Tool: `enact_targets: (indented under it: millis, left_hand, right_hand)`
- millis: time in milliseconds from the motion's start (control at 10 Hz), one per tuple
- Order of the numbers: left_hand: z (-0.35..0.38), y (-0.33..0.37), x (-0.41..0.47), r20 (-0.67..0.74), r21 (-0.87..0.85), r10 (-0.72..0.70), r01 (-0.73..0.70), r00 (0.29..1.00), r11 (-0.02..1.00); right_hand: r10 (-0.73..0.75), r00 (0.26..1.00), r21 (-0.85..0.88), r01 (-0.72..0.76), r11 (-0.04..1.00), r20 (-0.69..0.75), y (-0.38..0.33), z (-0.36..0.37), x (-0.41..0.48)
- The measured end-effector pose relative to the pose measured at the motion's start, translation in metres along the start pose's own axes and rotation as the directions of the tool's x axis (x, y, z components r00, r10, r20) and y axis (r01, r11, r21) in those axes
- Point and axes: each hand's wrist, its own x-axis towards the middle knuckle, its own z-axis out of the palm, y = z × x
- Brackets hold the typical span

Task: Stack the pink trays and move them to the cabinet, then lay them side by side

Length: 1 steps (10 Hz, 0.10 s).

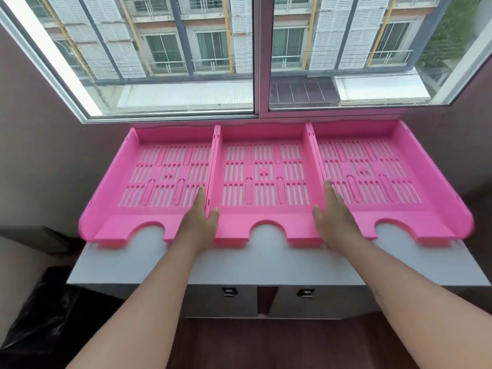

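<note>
Three pink slotted trays lie side by side on the white cabinet top (266, 265): the left tray (127, 225), the middle tray (234, 222) and the right tray (426, 222). Their side walls touch and their backs sit against the wall under the window. My left hand (199, 222) straddles the joined walls of the left and middle trays, thumb inside the middle tray. My right hand (332, 217) straddles the walls of the middle and right trays, thumb also inside the middle tray.
A large window (255, 62) rises right behind the trays. The cabinet front has two doors with small metal handles (229, 291). A black plastic bag (48, 315) sits on the floor at the left. The left and right trays overhang the cabinet's sides.
</note>
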Motion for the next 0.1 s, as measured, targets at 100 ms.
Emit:
enact_targets:
  millis: [100]
  left_hand:
    - [-0.0213,-0.0023,-0.0098,0.042,0.235,0.043,-0.052,0.998,0.971]
  right_hand:
    - [0.004,0.996,-0.05,0.001,0.999,0.084,-0.0026,-0.0226,-0.0101]
